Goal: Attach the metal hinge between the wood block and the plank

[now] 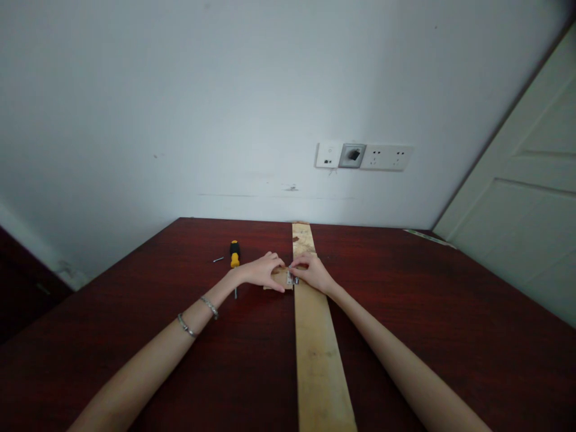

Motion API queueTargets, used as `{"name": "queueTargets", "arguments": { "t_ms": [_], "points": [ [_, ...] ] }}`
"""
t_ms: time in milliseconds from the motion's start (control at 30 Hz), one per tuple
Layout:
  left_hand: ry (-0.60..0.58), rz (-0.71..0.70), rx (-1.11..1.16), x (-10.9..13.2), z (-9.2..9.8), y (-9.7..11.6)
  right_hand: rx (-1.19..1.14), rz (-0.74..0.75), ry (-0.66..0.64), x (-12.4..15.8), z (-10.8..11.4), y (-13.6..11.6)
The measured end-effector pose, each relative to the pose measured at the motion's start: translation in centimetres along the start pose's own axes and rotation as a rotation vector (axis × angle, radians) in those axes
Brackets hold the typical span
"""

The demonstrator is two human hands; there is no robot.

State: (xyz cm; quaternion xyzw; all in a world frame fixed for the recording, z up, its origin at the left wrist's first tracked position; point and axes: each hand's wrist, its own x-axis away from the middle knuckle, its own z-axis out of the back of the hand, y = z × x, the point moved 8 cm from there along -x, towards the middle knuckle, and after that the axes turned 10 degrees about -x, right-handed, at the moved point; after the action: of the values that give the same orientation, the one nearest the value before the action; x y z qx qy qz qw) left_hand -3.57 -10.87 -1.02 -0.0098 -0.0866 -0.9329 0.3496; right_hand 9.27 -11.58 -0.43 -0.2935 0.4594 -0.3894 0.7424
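A long pale wooden board (pixel 317 348) runs away from me across the dark red table. Against its left edge lies a small wooden block (pixel 279 277), and a small metal hinge (pixel 290 278) spans the place where the two meet. My left hand (pixel 261 270) arches over the block, thumb on the near side and fingers on the far side, gripping it. Over the board, my right hand (pixel 311 273) pinches at the hinge; whatever lies between its fingertips is too small to name. A yellow and black screwdriver (pixel 234 255) rests left of my left hand, its shaft partly covered by my wrist.
A small thin metal piece (pixel 218 260), perhaps a screw, lies left of the screwdriver. The table (pixel 391 312) meets a white wall with sockets (pixel 382 157). At the back right corner a flat strip (pixel 429 238) lies near a white panelled door (pixel 531 180).
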Motion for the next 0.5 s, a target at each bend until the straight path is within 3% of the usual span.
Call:
{"name": "queueTargets", "arguments": {
  "t_ms": [500],
  "points": [
    [0.005,-0.008,0.009,0.02,-0.10,-0.19,0.000,-0.013,-0.011,0.03,0.08,-0.18]
  ]
}}
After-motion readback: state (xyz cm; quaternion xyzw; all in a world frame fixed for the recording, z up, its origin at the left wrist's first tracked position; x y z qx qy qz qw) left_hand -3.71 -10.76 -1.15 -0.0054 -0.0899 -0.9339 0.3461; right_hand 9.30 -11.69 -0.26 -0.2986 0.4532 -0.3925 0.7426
